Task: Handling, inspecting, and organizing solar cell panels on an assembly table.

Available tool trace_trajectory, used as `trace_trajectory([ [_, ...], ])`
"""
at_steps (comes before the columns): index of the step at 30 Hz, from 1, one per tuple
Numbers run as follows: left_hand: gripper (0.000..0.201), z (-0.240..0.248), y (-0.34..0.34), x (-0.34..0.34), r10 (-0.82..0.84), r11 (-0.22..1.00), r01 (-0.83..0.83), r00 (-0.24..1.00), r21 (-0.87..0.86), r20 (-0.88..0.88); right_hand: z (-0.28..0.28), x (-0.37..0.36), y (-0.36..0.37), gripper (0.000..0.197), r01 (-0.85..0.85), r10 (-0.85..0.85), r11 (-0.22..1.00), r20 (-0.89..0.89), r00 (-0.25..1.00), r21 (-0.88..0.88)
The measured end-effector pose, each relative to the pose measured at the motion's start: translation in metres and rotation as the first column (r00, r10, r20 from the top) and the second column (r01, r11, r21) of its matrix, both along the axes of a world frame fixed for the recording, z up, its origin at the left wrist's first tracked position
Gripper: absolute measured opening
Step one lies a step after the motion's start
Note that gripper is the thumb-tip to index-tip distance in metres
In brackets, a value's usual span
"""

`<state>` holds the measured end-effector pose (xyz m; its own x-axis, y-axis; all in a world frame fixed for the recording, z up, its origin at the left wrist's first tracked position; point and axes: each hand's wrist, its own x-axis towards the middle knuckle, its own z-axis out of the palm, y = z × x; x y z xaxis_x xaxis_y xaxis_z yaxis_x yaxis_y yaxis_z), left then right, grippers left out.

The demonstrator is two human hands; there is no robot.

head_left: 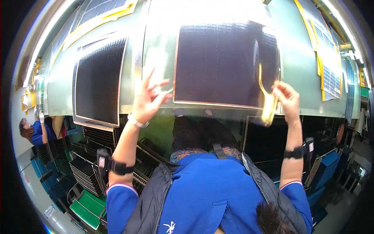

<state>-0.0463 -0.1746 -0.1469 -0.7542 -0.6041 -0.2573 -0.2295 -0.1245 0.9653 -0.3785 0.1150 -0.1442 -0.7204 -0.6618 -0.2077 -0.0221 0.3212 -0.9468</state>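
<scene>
A large dark solar panel (226,62) with a thin copper-coloured edge lies flat on the pale worktable (159,50) in front of me. My left hand (148,99) is raised by the panel's near left corner, its fingers spread and nothing plainly held in them. At the near right corner, my right hand (287,100) has thumb and fingers pinched together on a thin, translucent yellow strip (268,107). The strip is curled and smeared by motion; its upper end rises over the panel and its lower part hangs past the table edge.
Another dark panel (97,82) lies to the left, overhanging the near edge. Blue-celled panels with yellow sheets (329,66) lie at right and far left. Racks (87,173) and a green tray (89,208) stand below. At far left a co-worker (39,130) wears blue.
</scene>
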Motion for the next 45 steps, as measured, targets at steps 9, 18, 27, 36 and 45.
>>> trace_trajectory([
  [9,0.059,-0.042,-0.012,-0.025,-0.237,0.631,0.342,0.940,-0.696,0.246,-0.042,-0.057,-0.004,0.023,0.174,-0.175,0.985,-0.156,0.972,-0.015],
  [18,0.072,-0.034,-0.016,-0.023,-0.247,0.538,0.467,0.883,-0.702,0.398,-0.052,-0.060,-0.001,0.021,0.207,-0.209,0.978,-0.117,0.971,-0.027],
  [27,0.082,-0.028,-0.013,-0.025,-0.270,0.514,0.536,0.842,-0.670,0.467,-0.053,-0.057,-0.002,0.021,0.236,-0.243,0.968,-0.087,0.966,-0.081],
  [36,0.078,-0.026,-0.011,-0.026,-0.241,0.508,0.525,0.847,-0.683,0.473,-0.054,-0.061,0.003,0.022,0.227,-0.231,0.971,-0.051,0.972,-0.080],
  [45,0.081,-0.021,-0.016,-0.026,-0.295,0.574,0.586,0.800,-0.572,0.523,-0.012,-0.108,-0.052,0.055,0.017,0.085,0.969,0.397,0.914,-0.247],
])
